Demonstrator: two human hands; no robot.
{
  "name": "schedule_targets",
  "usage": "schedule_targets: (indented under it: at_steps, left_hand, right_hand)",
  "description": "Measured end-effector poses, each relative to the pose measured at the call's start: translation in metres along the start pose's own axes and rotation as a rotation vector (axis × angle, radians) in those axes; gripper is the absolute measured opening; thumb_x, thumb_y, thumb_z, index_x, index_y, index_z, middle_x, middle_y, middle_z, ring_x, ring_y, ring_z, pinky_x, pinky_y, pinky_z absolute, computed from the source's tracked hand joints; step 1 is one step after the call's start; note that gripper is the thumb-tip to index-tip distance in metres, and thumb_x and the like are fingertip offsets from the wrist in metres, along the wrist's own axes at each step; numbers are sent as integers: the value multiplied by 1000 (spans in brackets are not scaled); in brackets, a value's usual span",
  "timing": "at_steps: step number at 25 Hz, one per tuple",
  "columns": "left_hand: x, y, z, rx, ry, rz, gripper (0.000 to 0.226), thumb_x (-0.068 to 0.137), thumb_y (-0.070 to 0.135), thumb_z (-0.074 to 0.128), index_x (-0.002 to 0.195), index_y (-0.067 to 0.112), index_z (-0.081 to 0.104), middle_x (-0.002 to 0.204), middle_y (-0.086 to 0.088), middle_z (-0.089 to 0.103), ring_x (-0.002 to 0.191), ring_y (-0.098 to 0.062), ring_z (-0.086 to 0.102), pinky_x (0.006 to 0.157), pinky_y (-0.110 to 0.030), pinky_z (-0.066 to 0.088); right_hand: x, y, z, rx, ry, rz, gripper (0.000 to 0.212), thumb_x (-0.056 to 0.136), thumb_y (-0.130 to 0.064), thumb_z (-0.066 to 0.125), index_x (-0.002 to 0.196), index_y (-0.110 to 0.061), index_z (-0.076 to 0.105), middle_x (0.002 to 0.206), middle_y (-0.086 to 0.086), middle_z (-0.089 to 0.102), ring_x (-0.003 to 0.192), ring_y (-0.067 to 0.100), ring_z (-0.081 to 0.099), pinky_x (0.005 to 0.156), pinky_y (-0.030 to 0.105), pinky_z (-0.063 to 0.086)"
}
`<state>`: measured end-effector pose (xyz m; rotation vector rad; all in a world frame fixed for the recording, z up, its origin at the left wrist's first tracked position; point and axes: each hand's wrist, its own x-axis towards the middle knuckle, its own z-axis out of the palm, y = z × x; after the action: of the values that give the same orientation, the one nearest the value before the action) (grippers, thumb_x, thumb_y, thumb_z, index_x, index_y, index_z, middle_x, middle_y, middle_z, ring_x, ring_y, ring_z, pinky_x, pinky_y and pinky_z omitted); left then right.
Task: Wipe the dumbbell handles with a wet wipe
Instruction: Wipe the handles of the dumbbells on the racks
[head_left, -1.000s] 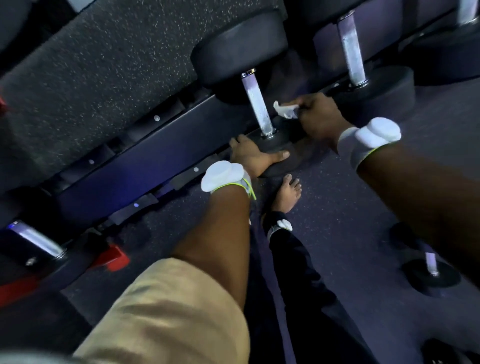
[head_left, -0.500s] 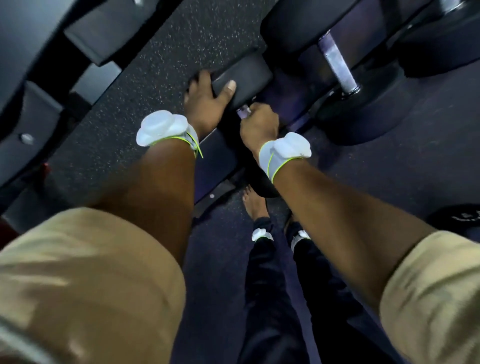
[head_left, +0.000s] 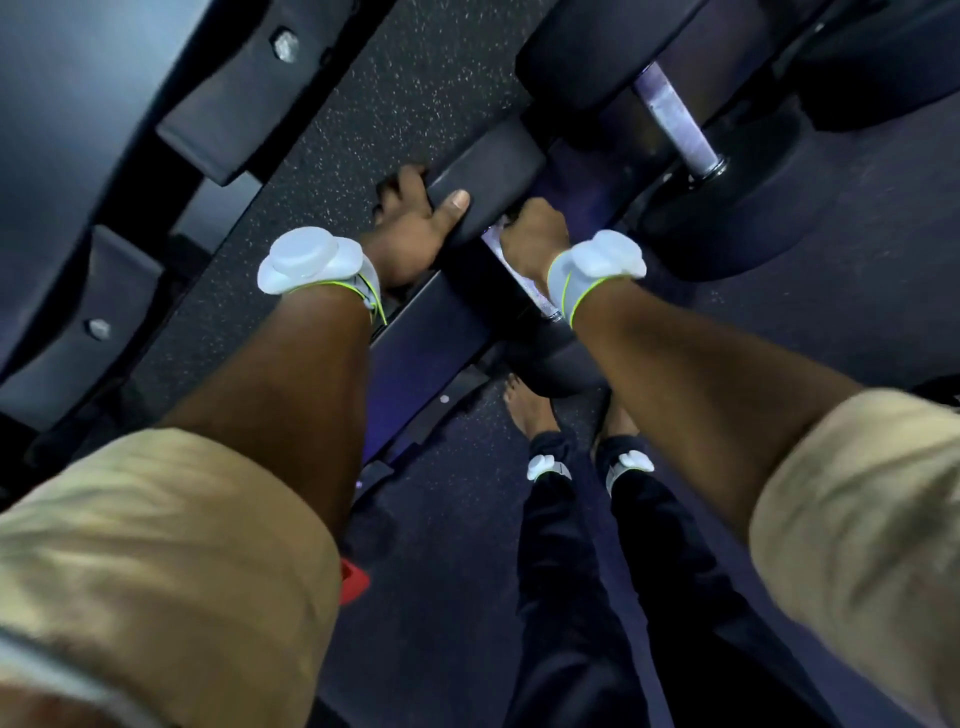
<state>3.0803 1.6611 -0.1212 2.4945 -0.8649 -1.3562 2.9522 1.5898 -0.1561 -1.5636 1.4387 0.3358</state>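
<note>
Speckled floor (head_left: 457, 519), two dumbbell handles (head_left: 675, 122) — left hand (head_left: 410, 234) grips a head (head_left: 493, 166), right hand (head_left: 535, 236) fingers clamp wipe (head_left: 493, 243) round one.

Both bare forearms (head_left: 291, 374) reach in from 7 and 4 o'clock toward the middle, with tan sleeves (head_left: 156, 545) at the elbows and white bands (head_left: 311, 260) on the wrists. The left hand (head_left: 410, 228) grips a dumbbell head (head_left: 488, 171), thumb (head_left: 452, 205) across its near face, fingers tucked behind. At its 3 o'clock, the right hand (head_left: 535, 234) is curled round the dumbbell handle (head_left: 524, 283), knuckles up.
</note>
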Motion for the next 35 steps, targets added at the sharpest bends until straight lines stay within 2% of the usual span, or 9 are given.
schedule_targets:
  at_steps: [5, 10, 13, 16, 20, 23, 28, 32, 35]
  left_hand:
    - [1, 2, -6, 37, -13, -20, 65, 99, 53, 43, 148, 18, 19, 150, -19, 22, 140, -38, 26, 117, -42, 20]
    - [-1, 1, -6, 64, -19, -12, 65, 99, 53, 41, 148, 18, 18, 150, -20, 22, 140, -39, 26, 116, -40, 19]
    - [-3, 1, -8, 82, -33, -15, 66, 99, 55, 40, 149, 18, 17, 151, -19, 21, 140, -39, 26, 115, -41, 19]
    - [-3, 3, -8, 89, -39, -19, 66, 99, 55, 39, 149, 18, 16, 152, -19, 20, 141, -39, 26, 116, -43, 19]
    - [0, 5, -8, 78, -55, -21, 66, 99, 51, 42, 149, 15, 18, 150, -22, 22, 139, -40, 27, 117, -42, 22]
    - [2, 4, -8, 81, -74, -13, 66, 99, 49, 44, 148, 13, 18, 148, -22, 23, 138, -40, 29, 117, -43, 22]
    - [0, 4, -10, 86, -75, -3, 65, 100, 48, 43, 148, 13, 18, 148, -22, 24, 138, -39, 30, 117, -43, 23]
    - [1, 4, -12, 92, -86, -14, 65, 100, 50, 42, 149, 16, 16, 150, -21, 22, 139, -38, 29, 117, -43, 22]
    - [2, 4, -10, 68, -78, -10, 65, 100, 49, 42, 150, 16, 16, 150, -21, 20, 139, -38, 28, 118, -43, 21]
  right_hand:
    - [-26, 15, 18, -48, 133, -126, 23, 87, -12, 54, 104, -7, 67, 104, 22, 69, 100, 42, 61, 77, 38, 46]
    - [7, 5, -2, -49, -53, 45, 36, 95, -27, 51, 117, -1, 63, 123, 23, 62, 118, 40, 55, 90, 37, 44]
    - [-12, 15, 4, -43, 59, -46, 30, 91, -23, 54, 111, -6, 69, 113, 20, 68, 111, 38, 60, 87, 36, 46]
    - [-44, 21, 26, 365, 307, 98, 24, 87, -22, 58, 103, -14, 74, 88, 8, 73, 91, 25, 67, 81, 35, 49]
    - [-48, -5, 66, 1068, 292, 545, 16, 84, -10, 53, 69, -10, 60, 66, -1, 58, 82, 35, 68, 76, 46, 54]
    - [-20, -24, 75, 1198, 242, 666, 36, 76, -30, 53, 92, -1, 68, 81, 8, 66, 76, 27, 62, 75, 44, 54]
    - [-21, -36, 66, 1183, 394, 620, 16, 78, -21, 59, 65, -11, 58, 64, 2, 58, 64, 22, 48, 68, 44, 51]
    - [-25, -11, 19, 837, 610, 495, 23, 86, -10, 49, 97, -11, 70, 97, 12, 72, 89, 34, 62, 77, 35, 45]
    - [-19, 6, 7, 518, 348, 227, 25, 87, -8, 51, 98, -18, 72, 102, 12, 71, 99, 33, 62, 84, 29, 44]
